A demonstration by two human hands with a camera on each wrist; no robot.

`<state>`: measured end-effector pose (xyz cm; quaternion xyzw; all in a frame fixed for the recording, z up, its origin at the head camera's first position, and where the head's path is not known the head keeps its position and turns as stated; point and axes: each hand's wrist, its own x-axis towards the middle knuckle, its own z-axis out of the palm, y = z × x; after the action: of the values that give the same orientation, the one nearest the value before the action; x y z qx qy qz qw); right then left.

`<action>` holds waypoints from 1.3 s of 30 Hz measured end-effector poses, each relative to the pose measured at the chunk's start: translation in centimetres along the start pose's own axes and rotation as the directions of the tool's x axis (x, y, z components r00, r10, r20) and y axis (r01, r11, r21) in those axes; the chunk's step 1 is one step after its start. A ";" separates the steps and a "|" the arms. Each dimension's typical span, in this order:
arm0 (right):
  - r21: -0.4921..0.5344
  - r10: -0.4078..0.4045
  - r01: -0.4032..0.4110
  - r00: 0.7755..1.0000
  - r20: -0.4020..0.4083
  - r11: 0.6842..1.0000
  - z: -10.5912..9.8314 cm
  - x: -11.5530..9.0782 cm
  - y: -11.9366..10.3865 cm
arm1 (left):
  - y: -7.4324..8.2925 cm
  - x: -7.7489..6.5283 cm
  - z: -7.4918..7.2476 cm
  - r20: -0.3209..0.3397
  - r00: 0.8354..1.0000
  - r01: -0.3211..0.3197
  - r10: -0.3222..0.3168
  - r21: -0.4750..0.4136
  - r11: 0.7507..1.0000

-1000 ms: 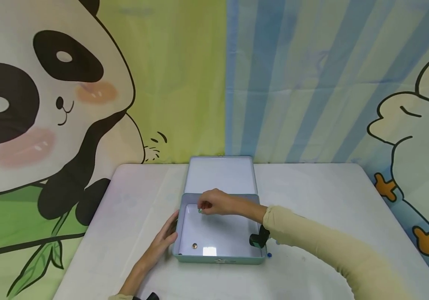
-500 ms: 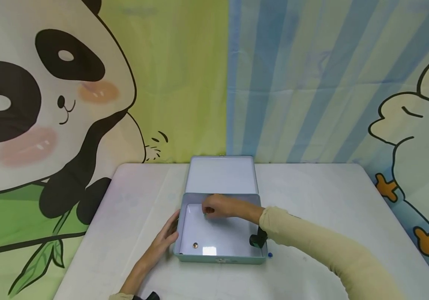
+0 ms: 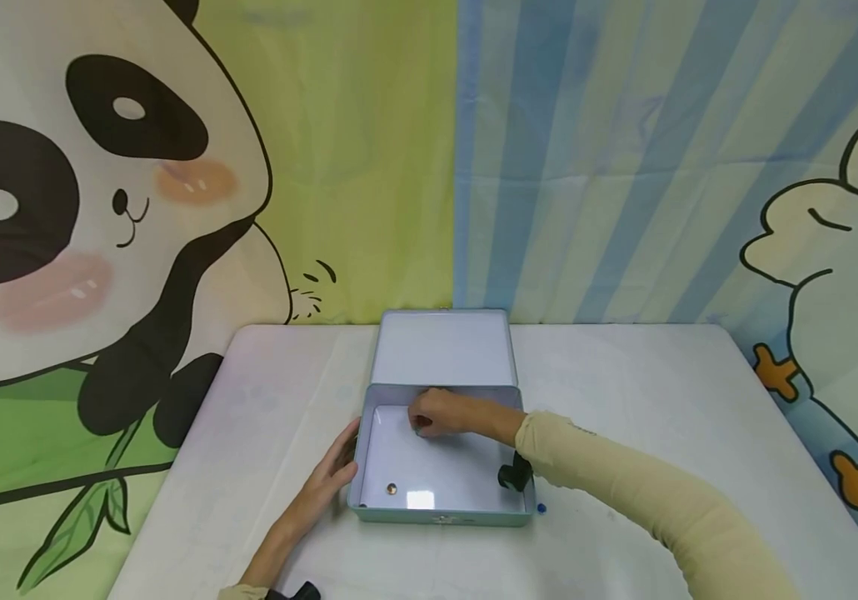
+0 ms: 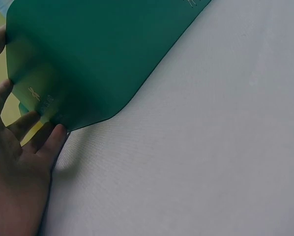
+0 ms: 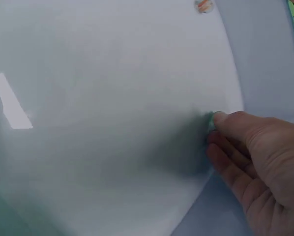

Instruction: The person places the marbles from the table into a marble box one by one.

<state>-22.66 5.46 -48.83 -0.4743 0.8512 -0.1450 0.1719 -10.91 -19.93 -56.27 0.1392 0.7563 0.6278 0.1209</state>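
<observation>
While the right hand [image 5: 272, 164] pinches something green [image 5: 211, 121], the left hand [image 3: 321, 482] spreads against the box [image 3: 440, 518]. Inside, near-left, sits a marble [image 3: 391, 488].

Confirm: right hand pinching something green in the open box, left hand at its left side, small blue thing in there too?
No, the small blue thing is outside the open box, on the table by its right side; the head view shows this.

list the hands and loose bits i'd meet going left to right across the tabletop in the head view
Left hand → brownish marble → right hand → small blue piece
</observation>
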 end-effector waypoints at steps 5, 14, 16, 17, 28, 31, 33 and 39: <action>0.003 0.023 -0.023 0.999 -0.023 1.000 -1.4 -0.5 -0.6 | 0.2 0.2 0.0 0.010 1.000 -0.012 0.012 -0.012 1.000; 0.030 -0.038 0.043 0.991 -0.127 0.999 -4.9 -6.2 -2.9 | 0.4 0.4 0.0 -0.001 1.000 -0.003 0.003 0.005 1.000; 0.030 -0.049 0.055 0.985 -0.166 0.998 -5.6 -8.0 -3.2 | 0.4 0.3 0.0 -0.004 1.000 0.005 -0.005 0.007 1.000; 0.031 -0.050 0.057 0.981 -0.186 0.998 -5.9 -9.0 -3.3 | 0.4 0.3 0.0 -0.007 1.000 0.008 -0.008 0.008 1.000; 0.113 0.172 -0.142 0.925 -0.339 0.983 -6.7 -19.3 -0.8 | 0.1 0.1 0.0 -0.016 1.000 0.015 -0.015 0.004 1.000; 0.155 0.198 -0.150 0.908 -0.369 0.976 -5.4 -21.3 0.1 | 0.0 0.1 0.0 -0.012 1.000 0.017 -0.017 -0.004 1.000; 0.185 0.212 -0.150 0.901 -0.378 0.971 -4.3 -22.3 0.6 | -0.1 0.0 0.1 -0.007 1.000 0.021 -0.021 -0.007 1.000; 0.273 0.249 -0.155 0.901 -0.356 0.949 -1.2 -23.5 1.5 | 0.0 0.0 0.2 -0.016 0.999 0.029 -0.029 0.000 1.000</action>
<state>-12.74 26.42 -44.75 -0.3209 0.8894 -0.3177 0.0708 -10.83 -19.75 -56.27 0.1233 0.7593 0.6269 0.1237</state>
